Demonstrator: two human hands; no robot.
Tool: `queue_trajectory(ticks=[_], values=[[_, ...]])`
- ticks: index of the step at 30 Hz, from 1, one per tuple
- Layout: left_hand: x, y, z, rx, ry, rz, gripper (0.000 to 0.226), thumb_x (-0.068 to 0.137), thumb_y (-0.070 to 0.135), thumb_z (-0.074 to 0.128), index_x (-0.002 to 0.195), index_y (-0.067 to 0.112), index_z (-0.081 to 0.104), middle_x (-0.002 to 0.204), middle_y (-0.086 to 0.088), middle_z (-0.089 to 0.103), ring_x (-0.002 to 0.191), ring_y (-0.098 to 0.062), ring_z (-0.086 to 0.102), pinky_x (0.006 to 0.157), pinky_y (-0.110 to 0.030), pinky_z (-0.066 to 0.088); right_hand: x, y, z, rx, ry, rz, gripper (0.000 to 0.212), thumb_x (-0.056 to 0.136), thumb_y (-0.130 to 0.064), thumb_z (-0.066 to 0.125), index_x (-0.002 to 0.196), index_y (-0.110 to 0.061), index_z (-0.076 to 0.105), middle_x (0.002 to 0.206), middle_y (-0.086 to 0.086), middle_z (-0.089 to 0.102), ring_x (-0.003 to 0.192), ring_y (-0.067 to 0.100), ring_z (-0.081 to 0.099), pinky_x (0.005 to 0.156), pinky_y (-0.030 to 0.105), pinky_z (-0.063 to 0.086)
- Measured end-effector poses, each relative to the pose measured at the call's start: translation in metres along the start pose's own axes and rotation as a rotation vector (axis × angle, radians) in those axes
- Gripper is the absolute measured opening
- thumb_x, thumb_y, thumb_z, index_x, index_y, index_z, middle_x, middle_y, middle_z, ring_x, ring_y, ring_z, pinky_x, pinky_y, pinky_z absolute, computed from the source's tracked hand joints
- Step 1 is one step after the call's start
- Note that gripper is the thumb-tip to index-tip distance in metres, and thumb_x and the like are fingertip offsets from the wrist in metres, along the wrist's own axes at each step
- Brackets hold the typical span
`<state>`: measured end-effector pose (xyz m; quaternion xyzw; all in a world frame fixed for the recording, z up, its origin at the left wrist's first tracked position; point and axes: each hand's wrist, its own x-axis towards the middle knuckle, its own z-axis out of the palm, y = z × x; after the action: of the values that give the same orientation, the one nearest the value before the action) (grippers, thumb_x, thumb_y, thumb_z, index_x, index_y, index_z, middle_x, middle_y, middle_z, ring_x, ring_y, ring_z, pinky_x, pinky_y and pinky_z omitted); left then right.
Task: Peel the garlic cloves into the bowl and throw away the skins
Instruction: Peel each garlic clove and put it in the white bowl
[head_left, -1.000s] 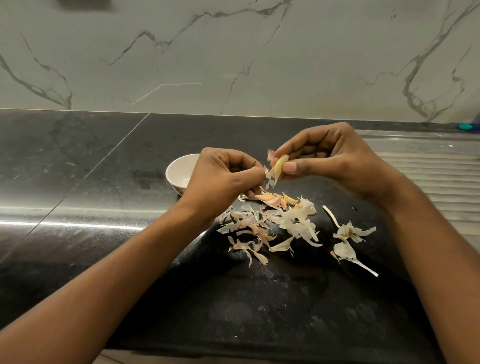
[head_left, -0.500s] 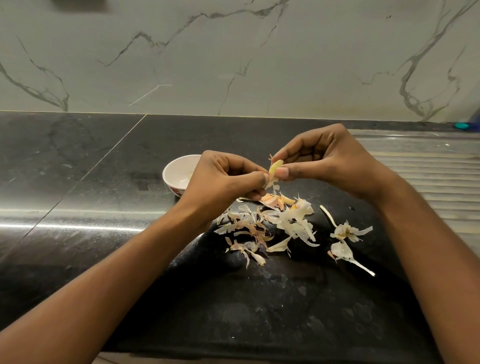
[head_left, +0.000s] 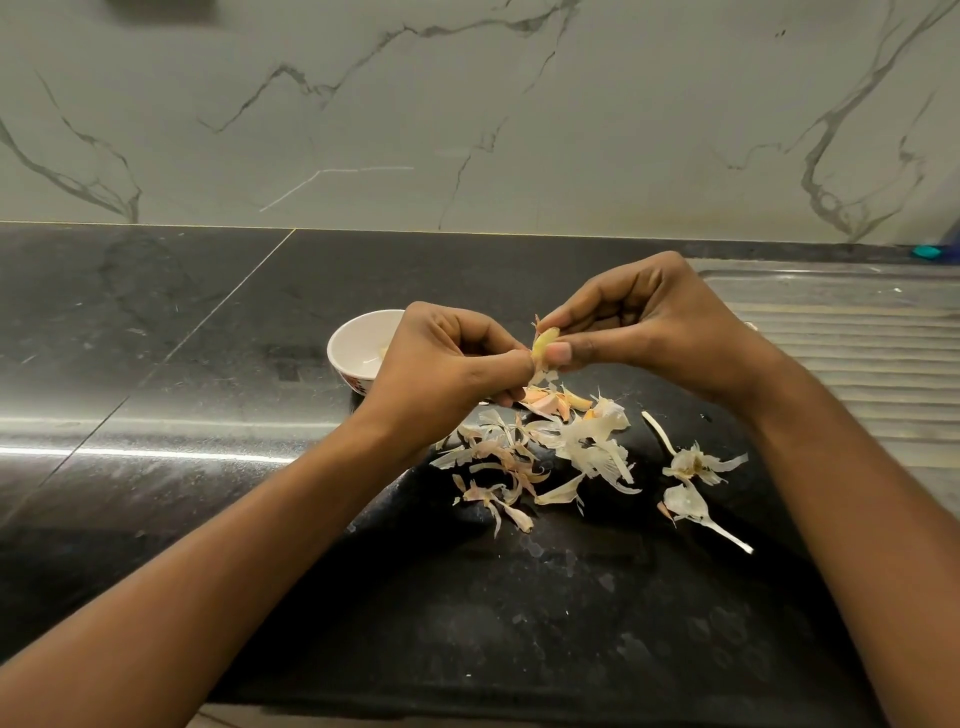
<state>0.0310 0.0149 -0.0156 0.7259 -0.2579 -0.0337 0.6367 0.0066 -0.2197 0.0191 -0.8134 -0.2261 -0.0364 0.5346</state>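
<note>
Garlic clove (head_left: 541, 344), pale yellow and partly bared, is held in the air above the bench (head_left: 208, 338), between the two grips. Its upper part is pinched between the thumb and fingertips of the right grip (head_left: 649, 332). Its lower end, where a scrap of skin hangs, is pinched by the thumb and curled fingers of the left grip (head_left: 452, 364). Both grips are thus closed on the same clove, and their thumbs nearly meet.

A small white bowl (head_left: 349, 338) is set on the bench just behind the left grip and is partly hidden by it. A pale piece can be made out inside, but what it is cannot be told.

Loose skins (head_left: 592, 447) are scattered on the dark bench directly below the grips. A few pinkish unpeeled cloves (head_left: 556, 400) lie at the far edge of that pile. Two stem pieces (head_left: 693, 462) with papery skin attached are seen to the right of it, slightly apart.

A ribbed metal drainboard (head_left: 857, 353) adjoins the bench on the right, and a veined marble wall (head_left: 467, 130) rises behind.
</note>
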Motion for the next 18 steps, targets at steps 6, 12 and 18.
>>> queue_trajectory(ticks=[6,12,18], values=[[0.0013,0.0023,-0.0011,-0.061,0.030,-0.031,0.008,0.089,-0.006,0.073,0.084,-0.002,0.079,0.075,-0.022,0.074,0.064,-0.025,0.068,0.062,-0.026,0.059,0.0002,-0.0002,-0.0013,0.040,0.002,-0.012,0.026,0.084,0.001,0.083,0.110,0.003,0.077,0.106,0.011,0.082,0.099,0.030,0.080,0.089,0.034,0.066],[0.0023,0.0031,-0.0018,-0.085,0.037,-0.060,0.011,0.091,-0.007,0.071,0.085,0.000,0.078,0.076,-0.020,0.074,0.065,-0.023,0.069,0.062,-0.025,0.060,0.0006,0.0011,-0.0014,0.083,-0.014,-0.029,0.027,0.082,0.001,0.082,0.108,0.001,0.075,0.110,0.013,0.081,0.104,0.032,0.079,0.093,0.034,0.064],[0.0024,0.0045,-0.0018,-0.105,0.043,-0.086,0.012,0.091,-0.007,0.069,0.084,-0.002,0.077,0.078,-0.022,0.074,0.065,-0.023,0.069,0.060,-0.023,0.058,0.0003,0.0029,-0.0020,0.128,-0.023,-0.035,0.027,0.080,0.001,0.082,0.106,0.000,0.074,0.111,0.016,0.081,0.105,0.034,0.079,0.095,0.036,0.064]])
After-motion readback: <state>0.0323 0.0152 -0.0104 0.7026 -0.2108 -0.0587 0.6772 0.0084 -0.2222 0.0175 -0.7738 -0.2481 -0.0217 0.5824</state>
